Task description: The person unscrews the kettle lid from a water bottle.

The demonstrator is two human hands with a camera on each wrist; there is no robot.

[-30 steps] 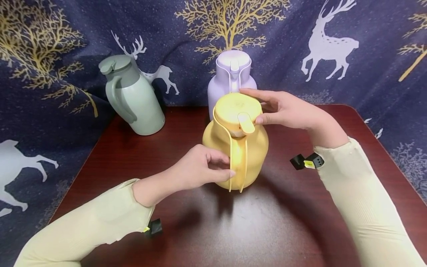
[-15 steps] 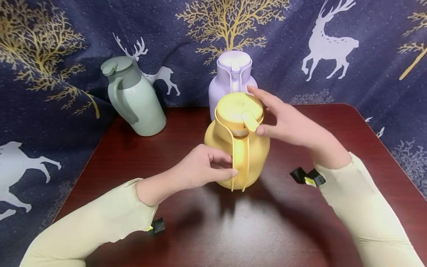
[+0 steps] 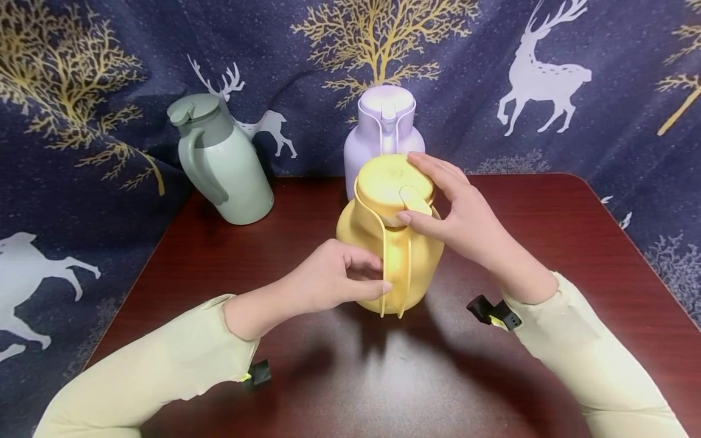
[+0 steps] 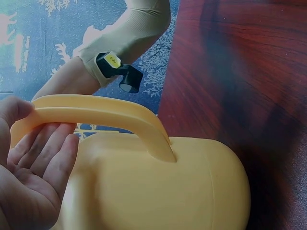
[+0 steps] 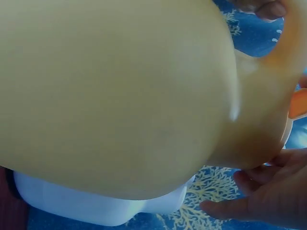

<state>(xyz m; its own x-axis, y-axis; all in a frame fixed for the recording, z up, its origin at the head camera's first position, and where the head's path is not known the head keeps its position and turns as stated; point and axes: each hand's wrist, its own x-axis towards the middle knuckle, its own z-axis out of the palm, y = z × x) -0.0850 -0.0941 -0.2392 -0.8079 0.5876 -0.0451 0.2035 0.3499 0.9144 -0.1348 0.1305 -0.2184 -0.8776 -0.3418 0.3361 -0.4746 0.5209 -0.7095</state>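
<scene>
A yellow jug [image 3: 383,255] stands upright mid-table, its handle [image 3: 395,267] facing me. My left hand [image 3: 380,275] grips that handle, thumb on its outer face. In the left wrist view the handle [image 4: 105,115] runs over my curled fingers [image 4: 43,148], with the jug body [image 4: 158,187] below. My right hand [image 3: 421,191] curls round the yellow lid [image 3: 386,179], thumb at the front under the lever and fingers over the far right rim. The right wrist view is filled by the jug's body [image 5: 120,86], with my fingers [image 5: 259,201] at the lower right.
A lilac jug [image 3: 383,128] stands right behind the yellow one, and a green jug [image 3: 221,158] sits at the table's back left. The dark red table [image 3: 493,365] ends against a blue cloth with deer [image 3: 542,73].
My right hand drew nearer and wrapped tighter on the lid, the thumb moving from the lid's right side to its front. The left hand kept its hold.
</scene>
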